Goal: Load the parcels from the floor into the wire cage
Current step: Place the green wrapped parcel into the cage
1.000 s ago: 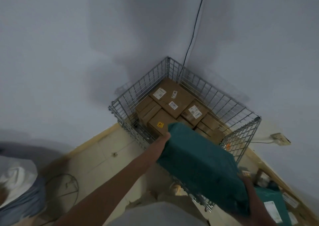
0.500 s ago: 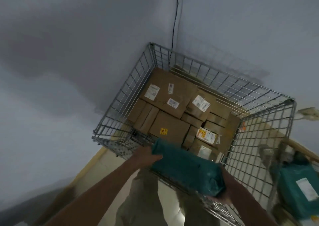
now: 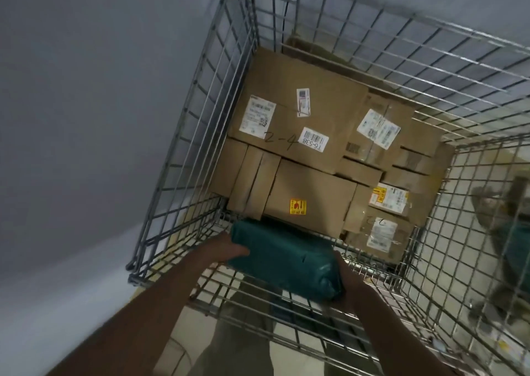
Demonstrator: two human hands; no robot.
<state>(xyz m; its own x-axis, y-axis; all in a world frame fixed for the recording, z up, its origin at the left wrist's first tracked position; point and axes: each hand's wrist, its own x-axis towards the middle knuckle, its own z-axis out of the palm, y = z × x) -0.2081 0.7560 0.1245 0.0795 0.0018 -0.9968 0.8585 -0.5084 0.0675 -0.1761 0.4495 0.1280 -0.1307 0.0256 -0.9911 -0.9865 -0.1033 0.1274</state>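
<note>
While gripped, green parcel (image 3: 284,261) inside cage (image 3: 200,108).

Parcel depot, wire cage (image 3: 200,134), labelled cartons (image 3: 298,117)

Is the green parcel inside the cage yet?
Partly in. The green parcel is past the wire cage's near wall, still held at both ends, not resting flat.

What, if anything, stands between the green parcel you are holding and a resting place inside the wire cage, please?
Nothing visible does. The green parcel, held between the left hand and right hand, is already past the wire cage's near rim, right beside the cardboard boxes packed inside.
</note>
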